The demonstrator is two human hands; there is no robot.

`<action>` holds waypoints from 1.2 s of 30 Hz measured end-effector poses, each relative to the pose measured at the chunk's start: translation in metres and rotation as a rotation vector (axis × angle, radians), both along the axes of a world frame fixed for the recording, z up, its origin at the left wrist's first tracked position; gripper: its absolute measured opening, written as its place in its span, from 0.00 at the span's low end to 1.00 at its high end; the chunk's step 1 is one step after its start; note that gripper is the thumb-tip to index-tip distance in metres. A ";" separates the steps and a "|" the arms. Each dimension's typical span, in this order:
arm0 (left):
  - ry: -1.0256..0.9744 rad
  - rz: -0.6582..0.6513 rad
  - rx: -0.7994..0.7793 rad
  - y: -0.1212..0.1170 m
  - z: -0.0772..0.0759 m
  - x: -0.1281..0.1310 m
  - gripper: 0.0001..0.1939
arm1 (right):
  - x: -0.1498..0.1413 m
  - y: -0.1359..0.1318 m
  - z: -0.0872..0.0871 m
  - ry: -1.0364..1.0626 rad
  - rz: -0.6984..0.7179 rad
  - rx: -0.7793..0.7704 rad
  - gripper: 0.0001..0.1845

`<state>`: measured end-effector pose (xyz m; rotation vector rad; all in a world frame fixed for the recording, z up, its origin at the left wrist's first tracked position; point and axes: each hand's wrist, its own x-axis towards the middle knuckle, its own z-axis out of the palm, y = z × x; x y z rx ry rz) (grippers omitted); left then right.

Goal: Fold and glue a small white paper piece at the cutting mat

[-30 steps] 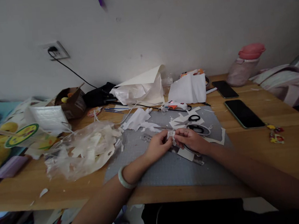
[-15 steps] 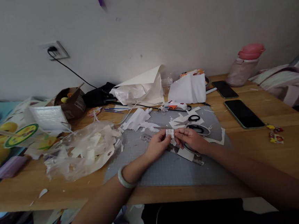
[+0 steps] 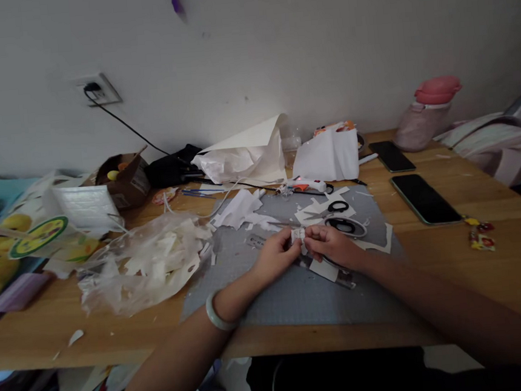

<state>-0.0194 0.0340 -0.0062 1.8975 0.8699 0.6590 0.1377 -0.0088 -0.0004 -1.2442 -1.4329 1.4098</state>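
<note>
My left hand (image 3: 272,256) and my right hand (image 3: 333,245) meet over a grey cutting mat (image 3: 291,290) on the wooden desk. Both pinch a small white paper piece (image 3: 297,235) between their fingertips, the fingers curled closed around it. A pale bangle sits on my left wrist. Black-handled scissors (image 3: 342,217) lie just beyond my right hand. White paper offcuts (image 3: 324,269) lie under and beside my right hand. A hot glue gun (image 3: 305,185) rests at the mat's far edge.
A clear plastic bag of paper scraps (image 3: 143,263) lies left of the mat. Two phones (image 3: 425,199) lie at the right, a pink bottle (image 3: 427,114) behind them. Folded white sheets (image 3: 247,151), a small cardboard box (image 3: 124,177) and a plugged-in cable line the wall.
The paper piece and both hands shifted only slightly; my fingers have drawn closer together around it.
</note>
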 end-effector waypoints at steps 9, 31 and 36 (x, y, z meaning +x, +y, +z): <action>0.045 -0.057 0.044 0.000 -0.003 -0.001 0.08 | -0.001 -0.001 -0.008 -0.015 0.005 0.010 0.08; -0.176 0.004 -0.347 0.001 0.006 0.003 0.10 | 0.000 0.000 -0.006 0.087 0.004 0.002 0.20; -0.231 -0.009 -0.374 0.002 0.003 0.002 0.11 | -0.002 -0.001 -0.001 0.027 0.002 0.014 0.14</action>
